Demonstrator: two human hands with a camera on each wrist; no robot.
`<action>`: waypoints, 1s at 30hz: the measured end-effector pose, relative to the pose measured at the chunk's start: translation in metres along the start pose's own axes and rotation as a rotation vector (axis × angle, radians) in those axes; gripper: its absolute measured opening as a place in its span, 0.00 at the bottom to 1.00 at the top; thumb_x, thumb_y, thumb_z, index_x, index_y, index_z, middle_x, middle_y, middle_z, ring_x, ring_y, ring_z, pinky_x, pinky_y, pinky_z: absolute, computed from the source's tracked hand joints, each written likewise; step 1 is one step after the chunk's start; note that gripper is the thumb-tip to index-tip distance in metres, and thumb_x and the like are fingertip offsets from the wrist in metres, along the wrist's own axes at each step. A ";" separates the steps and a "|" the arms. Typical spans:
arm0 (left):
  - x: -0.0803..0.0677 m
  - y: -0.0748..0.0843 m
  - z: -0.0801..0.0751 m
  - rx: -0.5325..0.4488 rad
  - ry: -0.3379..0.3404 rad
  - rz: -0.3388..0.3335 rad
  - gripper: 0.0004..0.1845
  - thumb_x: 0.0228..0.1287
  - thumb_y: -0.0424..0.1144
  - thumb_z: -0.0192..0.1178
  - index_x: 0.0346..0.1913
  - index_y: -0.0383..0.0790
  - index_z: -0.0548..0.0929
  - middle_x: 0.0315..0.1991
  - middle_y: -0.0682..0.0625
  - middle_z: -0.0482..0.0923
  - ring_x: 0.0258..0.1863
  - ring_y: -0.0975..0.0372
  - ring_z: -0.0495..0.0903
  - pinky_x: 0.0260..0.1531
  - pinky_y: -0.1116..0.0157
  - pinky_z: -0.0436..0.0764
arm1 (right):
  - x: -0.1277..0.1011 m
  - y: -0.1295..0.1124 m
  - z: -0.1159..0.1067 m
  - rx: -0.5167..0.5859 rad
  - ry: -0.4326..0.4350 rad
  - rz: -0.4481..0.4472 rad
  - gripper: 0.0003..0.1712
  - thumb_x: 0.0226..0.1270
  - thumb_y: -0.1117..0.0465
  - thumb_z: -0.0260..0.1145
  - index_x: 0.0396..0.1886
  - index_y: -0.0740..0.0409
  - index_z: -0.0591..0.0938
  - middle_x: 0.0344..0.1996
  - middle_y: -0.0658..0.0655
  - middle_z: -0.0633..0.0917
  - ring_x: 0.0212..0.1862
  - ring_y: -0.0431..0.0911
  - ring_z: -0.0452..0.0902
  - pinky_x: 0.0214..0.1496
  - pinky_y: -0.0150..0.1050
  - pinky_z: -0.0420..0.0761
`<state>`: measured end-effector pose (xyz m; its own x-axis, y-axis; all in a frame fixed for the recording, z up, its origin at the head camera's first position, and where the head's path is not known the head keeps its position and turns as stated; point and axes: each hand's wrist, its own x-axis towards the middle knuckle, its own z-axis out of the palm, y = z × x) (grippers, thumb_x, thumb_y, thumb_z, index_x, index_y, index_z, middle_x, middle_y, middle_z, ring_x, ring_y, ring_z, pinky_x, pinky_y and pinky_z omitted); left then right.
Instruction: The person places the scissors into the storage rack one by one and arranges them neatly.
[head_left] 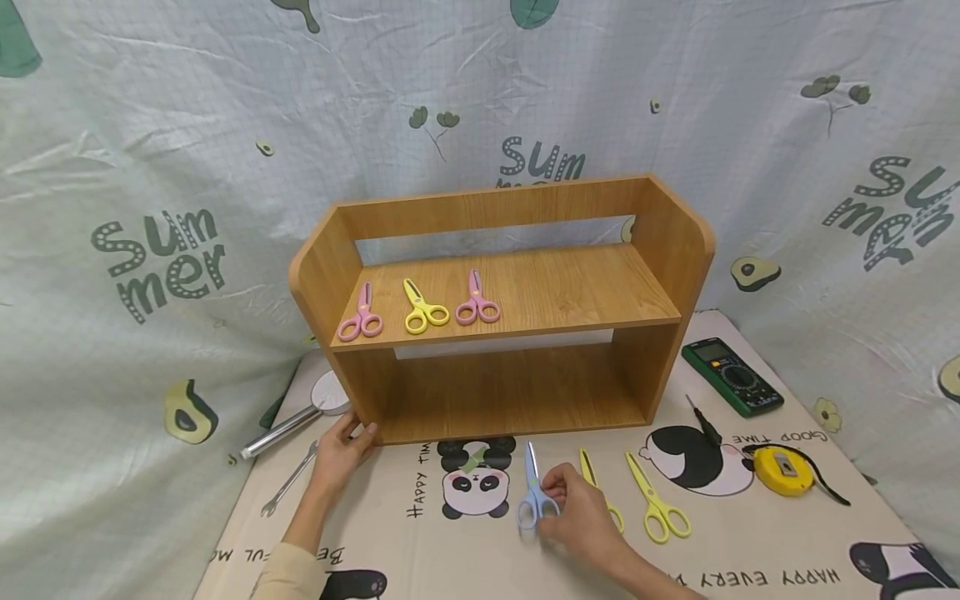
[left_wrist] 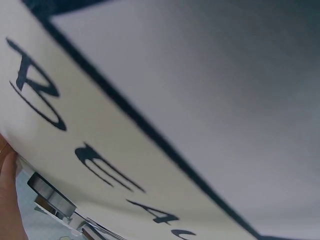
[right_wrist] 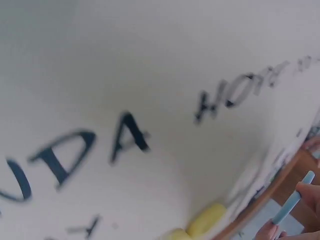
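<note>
My right hand [head_left: 585, 512] pinches the handle of the light blue scissors [head_left: 534, 500], whose blades point toward the shelf. In the right wrist view a light blue handle [right_wrist: 294, 201] shows between the fingertips. Just right of this hand are yellow scissors [head_left: 588, 468], partly hidden by it, and a second yellow pair [head_left: 654, 504]. With its fingers at the front left bottom corner of the wooden two-tier shelf [head_left: 517, 392], my left hand [head_left: 341, 457] touches the wood. On the upper tier lie pink scissors [head_left: 364, 318], yellow scissors [head_left: 422, 312] and more pink scissors [head_left: 475, 304].
Left of the shelf are a magnifying glass [head_left: 330, 393] and a wrench [head_left: 288, 481]. To its right lie a multimeter [head_left: 731, 375], a small black screwdriver [head_left: 705, 423] and a yellow tape measure [head_left: 783, 469]. A printed mat [head_left: 420, 550] covers the table; patterned curtain hangs behind.
</note>
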<state>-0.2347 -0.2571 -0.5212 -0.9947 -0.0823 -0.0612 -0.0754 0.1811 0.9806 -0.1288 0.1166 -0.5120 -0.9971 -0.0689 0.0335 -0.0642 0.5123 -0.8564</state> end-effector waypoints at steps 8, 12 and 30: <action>0.001 -0.002 -0.001 -0.001 0.002 -0.001 0.35 0.79 0.29 0.55 0.82 0.35 0.56 0.81 0.33 0.57 0.72 0.44 0.68 0.58 0.69 0.84 | -0.003 -0.031 -0.018 0.000 -0.041 0.019 0.31 0.40 0.78 0.80 0.45 0.60 0.78 0.39 0.54 0.85 0.46 0.47 0.83 0.54 0.43 0.89; 0.001 -0.002 -0.001 -0.002 0.002 -0.002 0.35 0.79 0.30 0.55 0.82 0.35 0.56 0.81 0.33 0.57 0.73 0.44 0.68 0.59 0.68 0.83 | -0.006 -0.055 -0.031 0.010 -0.048 0.038 0.31 0.42 0.77 0.81 0.46 0.60 0.78 0.41 0.54 0.84 0.47 0.48 0.84 0.56 0.45 0.89; 0.001 -0.001 -0.001 -0.011 -0.019 -0.008 0.35 0.79 0.31 0.56 0.82 0.35 0.56 0.81 0.33 0.56 0.73 0.44 0.67 0.60 0.67 0.83 | -0.009 -0.146 -0.102 0.015 -0.104 -0.073 0.29 0.49 0.73 0.79 0.51 0.58 0.78 0.46 0.55 0.84 0.49 0.45 0.83 0.59 0.36 0.88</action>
<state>-0.2358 -0.2587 -0.5218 -0.9953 -0.0650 -0.0722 -0.0823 0.1699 0.9820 -0.1146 0.1294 -0.3347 -0.9800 -0.1941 0.0428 -0.1346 0.4899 -0.8613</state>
